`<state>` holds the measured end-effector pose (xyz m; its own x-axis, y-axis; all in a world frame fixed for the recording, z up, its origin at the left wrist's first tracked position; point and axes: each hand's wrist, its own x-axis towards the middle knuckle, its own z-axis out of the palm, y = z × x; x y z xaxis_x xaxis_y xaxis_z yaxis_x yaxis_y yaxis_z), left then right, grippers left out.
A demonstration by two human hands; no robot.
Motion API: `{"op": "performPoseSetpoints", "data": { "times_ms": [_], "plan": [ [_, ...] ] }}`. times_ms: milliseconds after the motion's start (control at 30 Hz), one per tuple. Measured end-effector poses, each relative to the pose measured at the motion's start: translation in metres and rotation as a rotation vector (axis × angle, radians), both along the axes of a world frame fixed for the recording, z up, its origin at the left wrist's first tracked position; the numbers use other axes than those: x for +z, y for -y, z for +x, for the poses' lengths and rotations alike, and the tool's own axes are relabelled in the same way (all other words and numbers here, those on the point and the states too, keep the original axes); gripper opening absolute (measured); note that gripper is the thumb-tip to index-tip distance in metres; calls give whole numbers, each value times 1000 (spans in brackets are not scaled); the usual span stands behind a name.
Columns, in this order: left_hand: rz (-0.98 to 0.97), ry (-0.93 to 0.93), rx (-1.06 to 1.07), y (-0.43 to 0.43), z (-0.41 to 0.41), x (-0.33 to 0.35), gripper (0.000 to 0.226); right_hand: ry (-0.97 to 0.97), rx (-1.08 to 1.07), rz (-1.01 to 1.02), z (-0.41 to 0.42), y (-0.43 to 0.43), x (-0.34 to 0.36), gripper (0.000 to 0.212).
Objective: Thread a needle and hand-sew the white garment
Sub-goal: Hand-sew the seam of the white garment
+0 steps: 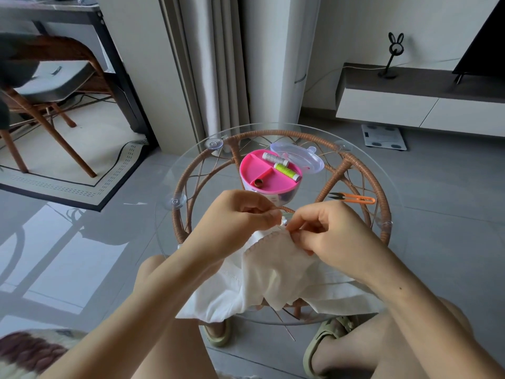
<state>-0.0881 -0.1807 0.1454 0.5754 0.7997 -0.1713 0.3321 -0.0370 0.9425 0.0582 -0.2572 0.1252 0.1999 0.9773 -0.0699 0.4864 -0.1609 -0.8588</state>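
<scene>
And here the white garment (273, 269) is seen bunched at the near edge of the glass table (196, 160), with part of it draped over the rim towards the knees. Its upper edge is gripped by the right hand (330, 236): thumb and forefinger are pinched on the fabric, and the other fingers are curled in behind. A row of reddish stitches (261, 240) is picked out along that edge. The left hand (243, 214) is held just beside the right one, a touch higher, with fingers curled and thumb and forefinger pressed together in a tight pinch. What is caught in that pinch cannot be told, as it is too fine to be made out. A thin sliver is glimpsed between the two hands at the fabric's edge, but whether it is needle or thread cannot be said.

Further back on the table the sewing kit (269, 177) is found open, its pink divided tray on show. A grey spool (274, 158) and a green spool (287, 171) are laid on their sides towards the far and right part of the tray, and a small brown cylinder (258, 183) is set near its front. The clear lid (303, 157) is placed just behind, touching the kit. Orange snips (355, 199) are laid to the right, apart from the kit, blades pointed left. Through the glass, green sandals (328, 335) are seen on the grey floor
</scene>
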Motion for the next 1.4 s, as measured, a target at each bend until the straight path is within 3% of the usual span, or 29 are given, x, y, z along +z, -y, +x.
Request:
{"op": "performPoseSetpoints", "data": {
  "times_ms": [200,267,333,467,533,633,767,900,1100,1400],
  "plan": [
    [-305,50,-26,-10,-5,-5,22,-66,123,122,3,4,-1,19],
    [-465,127,-30,-8,-4,-6,6,-125,96,198,0,6,-3,10],
    [-544,179,-40,-6,-3,-7,6,-165,56,275,-3,6,-5,12],
    [-553,240,-73,-1,-1,-9,12,-182,36,400,-5,4,-4,8],
    [-499,258,-121,3,-3,-8,4,-229,12,428,-5,3,-2,4],
    [-301,178,-156,10,-5,-15,29,-288,-22,451,-4,2,3,9],
    [-169,163,-55,20,-1,-19,20,-227,-14,458,-1,3,13,15],
    [-253,186,-30,19,-4,-20,16,-209,-63,525,4,1,27,12],
    [-283,184,-51,20,-9,-13,19,-657,24,403,7,-10,45,14],
    [-236,104,-37,21,-9,-12,21,-652,48,458,10,-25,59,11]
  ]
}}
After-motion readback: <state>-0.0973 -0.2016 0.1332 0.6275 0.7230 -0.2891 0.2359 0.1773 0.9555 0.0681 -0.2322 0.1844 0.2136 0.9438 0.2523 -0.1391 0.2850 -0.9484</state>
